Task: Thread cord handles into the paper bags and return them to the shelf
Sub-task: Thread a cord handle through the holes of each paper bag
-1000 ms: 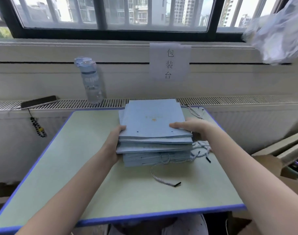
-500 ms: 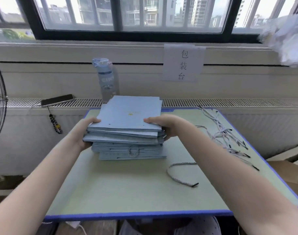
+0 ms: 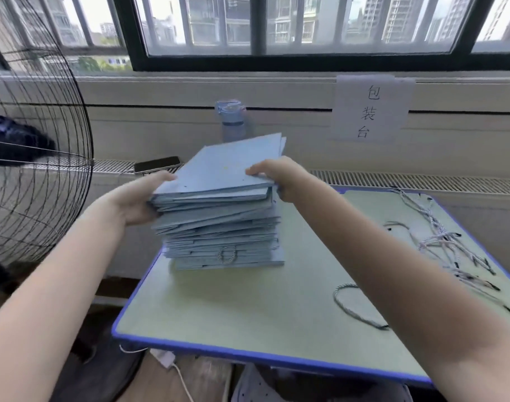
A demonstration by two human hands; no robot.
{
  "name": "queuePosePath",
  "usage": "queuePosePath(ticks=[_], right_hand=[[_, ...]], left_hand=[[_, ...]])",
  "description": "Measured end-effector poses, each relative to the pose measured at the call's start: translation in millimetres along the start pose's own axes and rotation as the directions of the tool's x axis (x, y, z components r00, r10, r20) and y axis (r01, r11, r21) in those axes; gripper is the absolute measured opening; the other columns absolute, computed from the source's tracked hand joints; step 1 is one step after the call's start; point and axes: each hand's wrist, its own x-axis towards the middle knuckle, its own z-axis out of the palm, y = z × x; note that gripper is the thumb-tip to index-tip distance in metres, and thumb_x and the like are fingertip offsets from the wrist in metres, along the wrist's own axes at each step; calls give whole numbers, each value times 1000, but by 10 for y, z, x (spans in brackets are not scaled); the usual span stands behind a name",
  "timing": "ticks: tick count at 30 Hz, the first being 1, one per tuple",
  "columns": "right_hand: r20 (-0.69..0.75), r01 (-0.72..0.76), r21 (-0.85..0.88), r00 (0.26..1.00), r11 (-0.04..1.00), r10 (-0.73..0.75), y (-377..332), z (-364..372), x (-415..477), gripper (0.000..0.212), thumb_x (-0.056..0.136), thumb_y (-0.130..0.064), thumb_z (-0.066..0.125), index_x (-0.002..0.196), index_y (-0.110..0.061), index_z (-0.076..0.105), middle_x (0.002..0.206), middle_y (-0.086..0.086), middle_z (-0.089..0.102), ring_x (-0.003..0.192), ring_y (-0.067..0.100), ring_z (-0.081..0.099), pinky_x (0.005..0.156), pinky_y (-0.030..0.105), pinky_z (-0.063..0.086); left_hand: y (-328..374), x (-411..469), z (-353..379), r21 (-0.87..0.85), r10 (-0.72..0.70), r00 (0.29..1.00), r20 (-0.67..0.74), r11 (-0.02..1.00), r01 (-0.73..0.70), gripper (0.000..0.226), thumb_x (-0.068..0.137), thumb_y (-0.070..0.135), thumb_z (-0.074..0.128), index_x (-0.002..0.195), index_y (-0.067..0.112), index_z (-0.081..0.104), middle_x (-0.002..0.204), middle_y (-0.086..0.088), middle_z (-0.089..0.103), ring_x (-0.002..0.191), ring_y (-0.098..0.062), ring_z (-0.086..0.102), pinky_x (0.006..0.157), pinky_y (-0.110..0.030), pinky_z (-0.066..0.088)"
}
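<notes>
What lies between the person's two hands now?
In the head view, the upper part of the stack of blue paper bags lies between the left hand and the right hand; both grip it.

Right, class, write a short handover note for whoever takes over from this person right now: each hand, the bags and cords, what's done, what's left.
Left hand grips the left edge of the stack of blue paper bags.
Right hand grips the stack's right edge, fingers on top.
Stack: at the far left of the table, top bags tilted.
Loose cords lie at the right, a single cord nearer the front.
Done: one low bag shows a cord handle.
Left: top bag shows bare holes; thread, then shelve. No shelf in view.
</notes>
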Motion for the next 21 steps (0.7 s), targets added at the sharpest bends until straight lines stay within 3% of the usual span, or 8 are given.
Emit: queuePosePath(ticks=[2, 5, 10, 12, 14, 18, 21], right_hand=[[59, -14, 223, 998, 975, 1, -176, -164, -131, 8, 88, -2, 60, 94, 3, 59, 88, 11, 62, 70, 22, 62, 58, 26, 55], [48, 2, 308, 999, 951, -18, -285, -488, -253, 3, 89, -2, 59, 88, -1, 56, 82, 10, 62, 63, 23, 62, 46, 27, 55], [60, -6, 294, 998, 956, -12, 27, -1124, -425, 14, 92, -6, 54, 105, -2, 57, 97, 11, 66, 71, 22, 68, 54, 30, 57], [90, 19, 265, 995, 964, -45, 264, -1401, -513, 28, 91, -6, 53, 120, -6, 53, 110, 11, 66, 83, 24, 68, 66, 35, 58], [103, 53, 277, 991, 959, -85, 506, -1644, -613, 38, 88, -2, 55, 125, -9, 51, 115, 10, 65, 89, 25, 68, 70, 37, 58], [27, 45, 269, 998, 962, -54, 849, -2007, -775, 40, 84, 1, 59, 122, -10, 53, 112, 10, 67, 90, 25, 69, 66, 33, 57], [-99, -8, 199, 995, 980, 29, 991, -2128, -822, 32, 85, 1, 61, 115, -8, 56, 107, 11, 68, 87, 26, 69, 66, 33, 58]], left_hand=[[205, -73, 127, -56, 85, 991, 104, 995, -80, 29, 89, 19, 42, 91, 12, 70, 71, 1, 65, 58, -11, 58, 52, -19, 48], [404, -127, 393, -85, 148, 981, 126, 987, -138, 31, 96, 25, 39, 106, 10, 64, 80, 0, 68, 64, -12, 64, 55, -19, 51], [410, 58, 947, -30, 171, 978, 119, 985, -168, 37, 97, 31, 45, 123, 7, 56, 102, -7, 68, 75, -18, 68, 60, -24, 55], [304, 187, 1177, -84, 143, 976, 162, 988, -131, 43, 95, 33, 51, 129, 7, 54, 105, -8, 69, 81, -20, 69, 68, -30, 57], [170, 321, 1427, -168, 118, 978, 171, 982, -89, 40, 93, 27, 55, 127, 7, 55, 101, -9, 70, 79, -20, 70, 66, -31, 59], [-83, 447, 1955, -192, 80, 974, 212, 981, -39, 23, 95, 12, 52, 117, 6, 55, 85, -8, 72, 70, -21, 71, 55, -32, 58], [-174, 580, 2206, -163, 68, 980, 186, 986, -38, 23, 95, 1, 45, 118, 2, 48, 95, -12, 64, 81, -26, 64, 60, -36, 57]])
